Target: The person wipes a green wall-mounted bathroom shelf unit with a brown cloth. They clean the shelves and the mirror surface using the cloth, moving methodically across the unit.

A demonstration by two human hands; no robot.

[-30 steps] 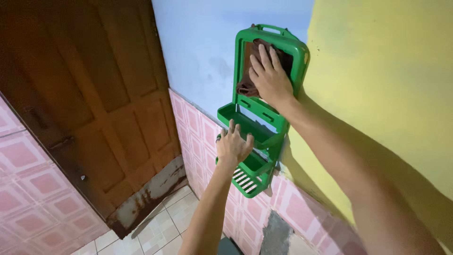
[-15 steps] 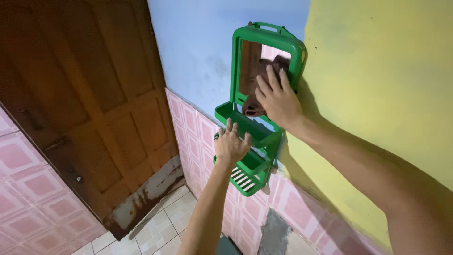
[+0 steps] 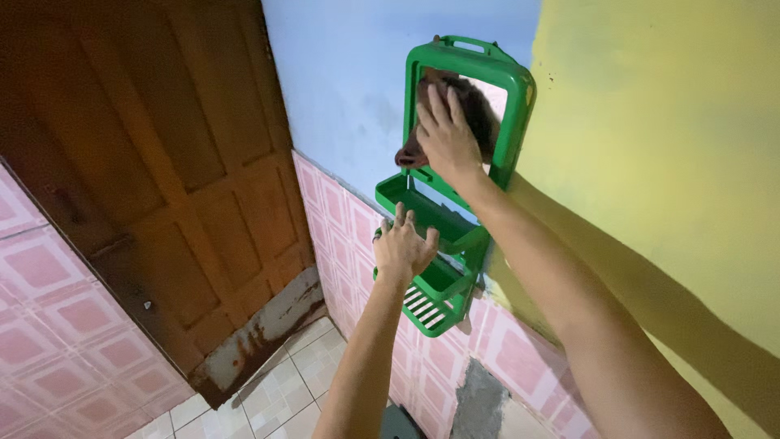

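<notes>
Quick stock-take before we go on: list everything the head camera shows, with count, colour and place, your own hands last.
mirror rack: one, green plastic, mounted on the wall at the corner
mirror: one, in the rack's upper frame, mostly covered
cloth: one, dark brown, pressed on the mirror
shelves: two, green, under the mirror; lower one slotted
door: one, brown wood, left, worn at the bottom
wall tiles: many, pink, lower walls
upper wall: pale blue beside the door, yellow on the right
floor tiles: pale, below
right hand: flat on the cloth
left hand: gripping the shelf edge
</notes>
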